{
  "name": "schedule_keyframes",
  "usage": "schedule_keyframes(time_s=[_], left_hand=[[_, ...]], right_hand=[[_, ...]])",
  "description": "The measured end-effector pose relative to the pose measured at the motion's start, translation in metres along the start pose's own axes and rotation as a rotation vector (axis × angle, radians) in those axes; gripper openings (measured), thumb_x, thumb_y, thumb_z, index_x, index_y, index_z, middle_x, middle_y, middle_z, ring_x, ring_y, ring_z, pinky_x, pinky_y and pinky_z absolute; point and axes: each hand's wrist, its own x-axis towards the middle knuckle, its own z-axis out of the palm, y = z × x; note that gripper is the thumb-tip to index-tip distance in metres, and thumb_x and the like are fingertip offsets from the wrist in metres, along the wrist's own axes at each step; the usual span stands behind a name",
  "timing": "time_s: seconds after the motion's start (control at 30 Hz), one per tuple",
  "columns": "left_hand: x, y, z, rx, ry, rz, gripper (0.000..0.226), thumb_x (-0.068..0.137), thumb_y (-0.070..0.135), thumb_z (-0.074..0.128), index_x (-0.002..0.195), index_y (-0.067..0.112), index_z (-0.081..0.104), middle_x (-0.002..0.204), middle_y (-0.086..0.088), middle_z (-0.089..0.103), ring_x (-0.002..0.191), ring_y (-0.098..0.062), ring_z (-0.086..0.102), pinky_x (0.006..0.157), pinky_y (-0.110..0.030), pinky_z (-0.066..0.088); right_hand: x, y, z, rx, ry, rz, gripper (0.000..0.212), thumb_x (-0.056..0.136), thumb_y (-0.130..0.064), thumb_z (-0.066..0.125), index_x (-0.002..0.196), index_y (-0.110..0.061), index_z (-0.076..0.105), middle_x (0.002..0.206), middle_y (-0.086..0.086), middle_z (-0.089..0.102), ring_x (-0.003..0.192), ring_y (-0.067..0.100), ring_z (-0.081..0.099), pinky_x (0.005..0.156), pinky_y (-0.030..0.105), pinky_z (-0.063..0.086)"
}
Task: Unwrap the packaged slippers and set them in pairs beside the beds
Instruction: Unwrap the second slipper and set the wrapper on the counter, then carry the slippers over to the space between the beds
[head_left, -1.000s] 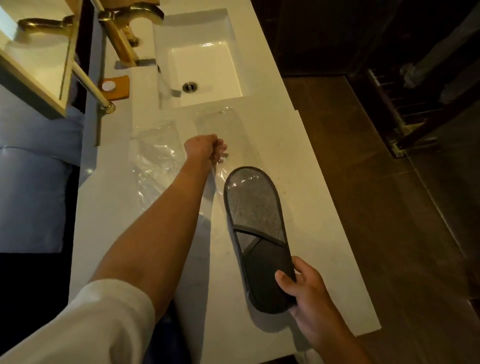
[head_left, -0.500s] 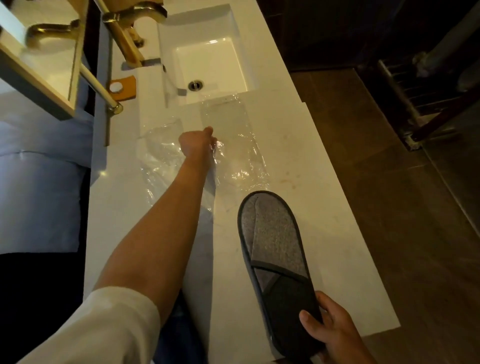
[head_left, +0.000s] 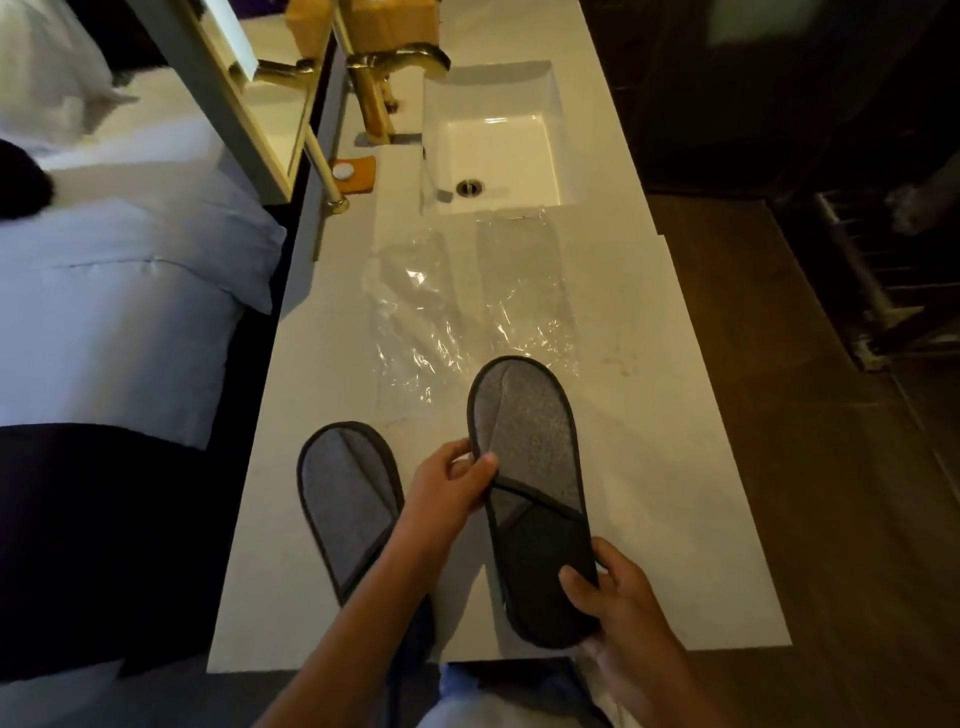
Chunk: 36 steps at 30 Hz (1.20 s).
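A grey slipper (head_left: 524, 447) with a dark toe strap hangs just above the white counter (head_left: 675, 467). My right hand (head_left: 618, 608) grips its toe end. My left hand (head_left: 452, 483) pinches its left edge by the strap. A second grey slipper (head_left: 345, 493) lies flat on the counter to the left, partly under my left forearm. Two empty clear plastic wrappers (head_left: 415, 317) (head_left: 524, 286) lie flat on the counter beyond the slippers.
A white sink basin (head_left: 493, 156) with a gold tap (head_left: 395, 67) sits at the far end of the counter. A small orange tray (head_left: 356, 174) lies beside it. A white bed (head_left: 104, 270) is on the left. Dark wooden floor (head_left: 831, 493) lies to the right.
My left hand let go of the plastic wrapper and came back to the slipper's left edge. The view shifted, so the second slipper on the left now shows.
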Motion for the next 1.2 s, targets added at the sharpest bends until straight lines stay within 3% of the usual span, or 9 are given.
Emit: schedule_keyframes(time_s=[0.17, 0.3, 0.43, 0.53, 0.7, 0.87, 1.0, 1.07, 1.2], left_hand=[[-0.033, -0.025, 0.007, -0.102, 0.041, -0.056, 0.029, 0.093, 0.018, 0.062, 0.122, 0.012, 0.06, 0.113, -0.009, 0.07, 0.102, -0.02, 0.07, 0.085, -0.037, 0.06], [-0.052, -0.027, 0.007, -0.116, 0.072, -0.017, 0.02, 0.093, 0.017, 0.061, 0.113, 0.015, 0.062, 0.11, -0.009, 0.071, 0.1, -0.019, 0.07, 0.086, -0.037, 0.06], [-0.07, -0.028, -0.002, -0.144, 0.108, 0.025, 0.028, 0.092, 0.017, 0.062, 0.12, 0.019, 0.061, 0.113, -0.003, 0.072, 0.102, -0.013, 0.07, 0.088, -0.034, 0.059], [-0.084, -0.03, -0.015, -0.232, 0.188, 0.061, 0.023, 0.093, 0.015, 0.062, 0.115, 0.021, 0.062, 0.102, -0.002, 0.076, 0.094, -0.013, 0.073, 0.077, -0.027, 0.06], [-0.119, -0.043, -0.063, -0.343, 0.38, 0.11, 0.012, 0.094, 0.013, 0.06, 0.104, 0.018, 0.065, 0.092, -0.006, 0.074, 0.084, -0.014, 0.074, 0.067, -0.022, 0.058], [-0.174, -0.075, -0.148, -0.611, 0.544, 0.151, 0.021, 0.1, 0.017, 0.049, 0.104, 0.006, 0.067, 0.091, -0.016, 0.073, 0.084, -0.021, 0.071, 0.078, -0.042, 0.06], [-0.227, -0.12, -0.232, -0.907, 0.631, 0.198, 0.033, 0.101, 0.018, 0.045, 0.079, 0.006, 0.067, 0.068, -0.005, 0.067, 0.06, -0.01, 0.066, 0.057, -0.025, 0.056], [-0.254, -0.15, -0.28, -0.981, 0.693, 0.194, 0.035, 0.099, 0.018, 0.047, 0.074, 0.009, 0.069, 0.068, -0.005, 0.069, 0.061, -0.011, 0.067, 0.058, -0.026, 0.057], [-0.312, -0.209, -0.365, -1.096, 0.855, 0.187, 0.028, 0.097, 0.017, 0.05, 0.086, 0.003, 0.072, 0.081, -0.011, 0.075, 0.072, -0.019, 0.071, 0.066, -0.03, 0.061]], right_hand=[[-0.004, 0.014, 0.005, -0.191, 0.013, -0.021, 0.023, 0.087, 0.0, 0.066, 0.109, -0.005, 0.064, 0.099, 0.022, 0.076, 0.092, 0.04, 0.073, 0.081, 0.055, 0.059], [-0.001, 0.011, 0.009, -0.303, 0.079, -0.13, 0.018, 0.092, -0.023, 0.064, 0.109, -0.018, 0.064, 0.095, 0.013, 0.077, 0.087, 0.032, 0.075, 0.082, 0.055, 0.06], [0.001, -0.008, 0.03, -0.393, 0.082, -0.292, 0.02, 0.094, -0.035, 0.058, 0.112, -0.027, 0.064, 0.103, 0.002, 0.072, 0.095, 0.021, 0.071, 0.086, 0.048, 0.06], [0.0, -0.017, 0.054, -0.537, 0.003, -0.382, 0.022, 0.093, -0.036, 0.058, 0.113, -0.028, 0.064, 0.106, -0.001, 0.071, 0.097, 0.017, 0.068, 0.086, 0.044, 0.06], [-0.012, 0.002, 0.111, -0.692, -0.18, -0.448, 0.017, 0.094, -0.031, 0.059, 0.11, -0.025, 0.064, 0.099, 0.001, 0.072, 0.093, 0.015, 0.07, 0.074, 0.031, 0.059], [-0.031, 0.063, 0.199, -0.838, -0.312, -0.499, 0.014, 0.092, -0.032, 0.062, 0.104, -0.025, 0.063, 0.097, -0.005, 0.069, 0.095, 0.011, 0.065, 0.08, 0.028, 0.054], [-0.05, 0.14, 0.287, -0.936, -0.446, -0.463, 0.019, 0.092, -0.033, 0.062, 0.107, -0.021, 0.066, 0.099, 0.0, 0.073, 0.096, 0.018, 0.069, 0.086, 0.04, 0.059], [-0.065, 0.184, 0.332, -0.965, -0.502, -0.443, 0.015, 0.091, -0.03, 0.063, 0.103, -0.022, 0.068, 0.096, 0.001, 0.074, 0.094, 0.02, 0.07, 0.085, 0.044, 0.059], [-0.094, 0.272, 0.411, -1.061, -0.647, -0.402, 0.01, 0.092, -0.021, 0.064, 0.098, -0.017, 0.07, 0.093, 0.005, 0.076, 0.088, 0.021, 0.073, 0.084, 0.048, 0.059]])
